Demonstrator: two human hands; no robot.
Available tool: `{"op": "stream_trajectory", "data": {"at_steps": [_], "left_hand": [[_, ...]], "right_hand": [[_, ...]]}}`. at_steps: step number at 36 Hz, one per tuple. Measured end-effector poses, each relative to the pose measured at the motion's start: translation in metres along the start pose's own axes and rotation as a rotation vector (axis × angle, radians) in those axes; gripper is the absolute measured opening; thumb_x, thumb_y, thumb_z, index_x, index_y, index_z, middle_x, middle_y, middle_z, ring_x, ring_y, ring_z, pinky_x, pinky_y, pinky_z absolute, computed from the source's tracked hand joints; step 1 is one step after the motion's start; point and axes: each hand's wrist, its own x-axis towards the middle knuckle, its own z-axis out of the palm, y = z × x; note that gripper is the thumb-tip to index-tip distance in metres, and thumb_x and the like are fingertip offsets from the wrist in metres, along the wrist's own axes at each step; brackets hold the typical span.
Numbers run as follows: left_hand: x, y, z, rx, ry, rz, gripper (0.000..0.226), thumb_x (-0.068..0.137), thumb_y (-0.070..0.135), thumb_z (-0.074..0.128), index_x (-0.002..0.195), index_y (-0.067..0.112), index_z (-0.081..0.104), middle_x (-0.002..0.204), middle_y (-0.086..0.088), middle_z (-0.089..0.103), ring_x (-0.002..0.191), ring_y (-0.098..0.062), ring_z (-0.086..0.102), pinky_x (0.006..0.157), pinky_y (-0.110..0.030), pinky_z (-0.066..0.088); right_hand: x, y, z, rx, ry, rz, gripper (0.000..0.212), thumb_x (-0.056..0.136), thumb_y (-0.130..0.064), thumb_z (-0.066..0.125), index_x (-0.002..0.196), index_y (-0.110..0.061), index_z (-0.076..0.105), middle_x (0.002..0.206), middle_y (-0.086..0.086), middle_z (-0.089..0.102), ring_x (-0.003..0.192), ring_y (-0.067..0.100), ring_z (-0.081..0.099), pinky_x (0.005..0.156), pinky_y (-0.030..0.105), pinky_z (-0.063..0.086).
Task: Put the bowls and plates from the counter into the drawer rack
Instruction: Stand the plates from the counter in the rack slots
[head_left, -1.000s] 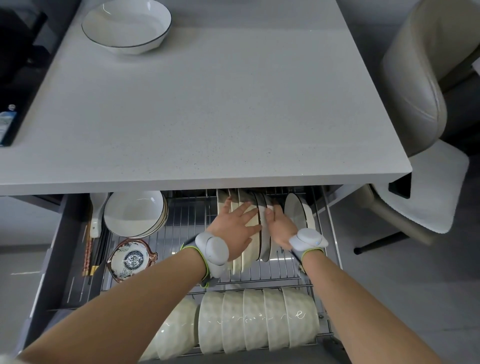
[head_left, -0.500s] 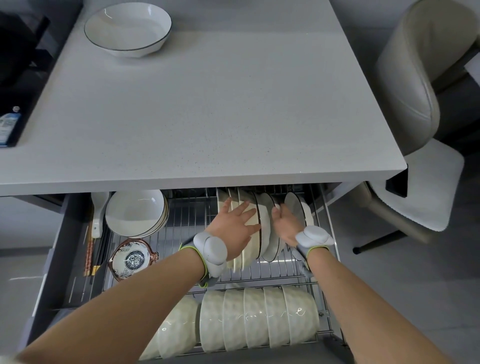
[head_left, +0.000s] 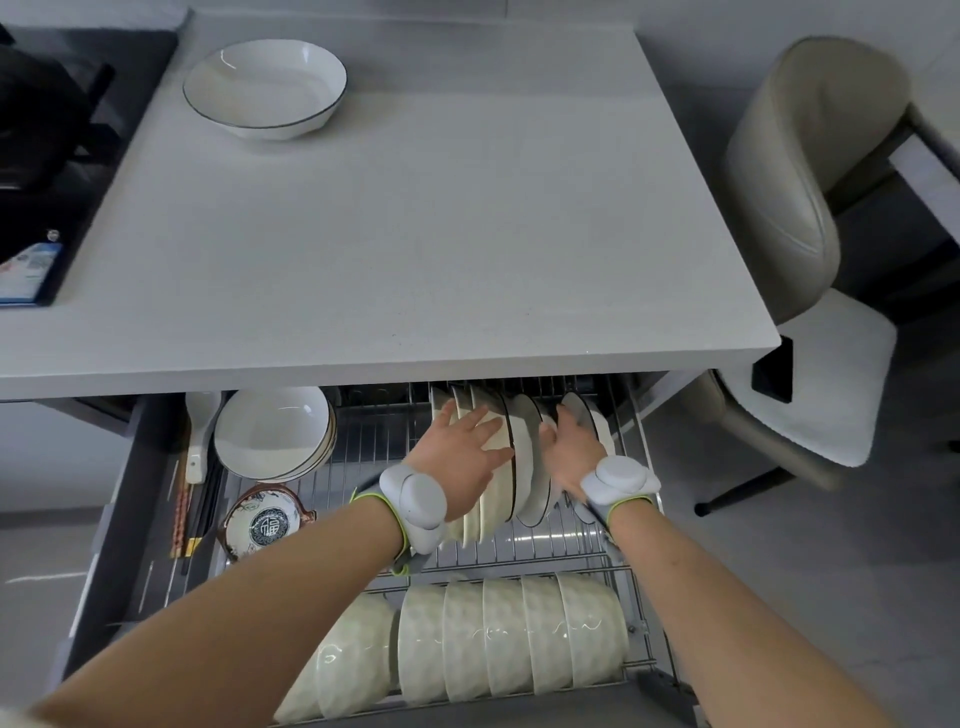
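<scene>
Now the left hand (head_left: 457, 457), fingers spread flat, is bracing the upright plates (head_left: 470, 525) in the drawer rack (head_left: 374, 447) while the right hand (head_left: 569, 452) is gripping a dark-rimmed plate (head_left: 527, 478), leaning it further aside than a moment ago; one bowl (head_left: 265, 88) is waiting on the bench (head_left: 415, 234)

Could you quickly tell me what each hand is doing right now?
Left hand: open, pressing flat on the upright plates.
Right hand: against a plate; grip cannot be told.

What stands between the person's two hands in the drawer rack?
Upright dark-rimmed plates stand between the left hand and right hand, seen in the head view.
</scene>
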Motion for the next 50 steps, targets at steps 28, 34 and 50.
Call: {"op": "stream_trajectory", "data": {"at_steps": [28, 34, 50], "left_hand": [[-0.087, -0.045, -0.075, -0.335, 0.346, -0.168, 0.035, 0.099, 0.029, 0.032, 0.119, 0.021, 0.059, 0.111, 0.001, 0.06, 0.106, -0.018, 0.048, 0.089, -0.03, 0.044], [-0.092, -0.093, -0.098, -0.545, 0.493, -0.364, 0.033, 0.098, 0.03, 0.038, 0.123, 0.023, 0.058, 0.114, 0.004, 0.061, 0.109, -0.014, 0.05, 0.09, -0.02, 0.04], [-0.037, -0.235, -0.133, -1.597, 0.741, -0.999, 0.03, 0.093, 0.02, 0.051, 0.12, 0.006, 0.055, 0.082, -0.009, 0.064, 0.072, -0.029, 0.064, 0.079, -0.035, 0.057]], "right_hand": [[-0.098, -0.115, -0.139, 0.391, -0.043, -0.044, 0.03, 0.09, -0.002, 0.04, 0.109, 0.014, 0.059, 0.081, 0.019, 0.06, 0.069, 0.031, 0.062, 0.067, 0.045, 0.057], [-0.086, -0.173, -0.157, 0.55, -0.072, -0.112, 0.023, 0.095, -0.008, 0.04, 0.104, 0.003, 0.059, 0.077, 0.012, 0.057, 0.07, 0.025, 0.06, 0.067, 0.041, 0.058], [0.027, -0.317, -0.146, 0.735, -0.272, -0.135, 0.016, 0.096, -0.016, 0.05, 0.08, -0.013, 0.052, 0.074, 0.005, 0.048, 0.062, 0.017, 0.05, 0.061, 0.031, 0.051]]}}
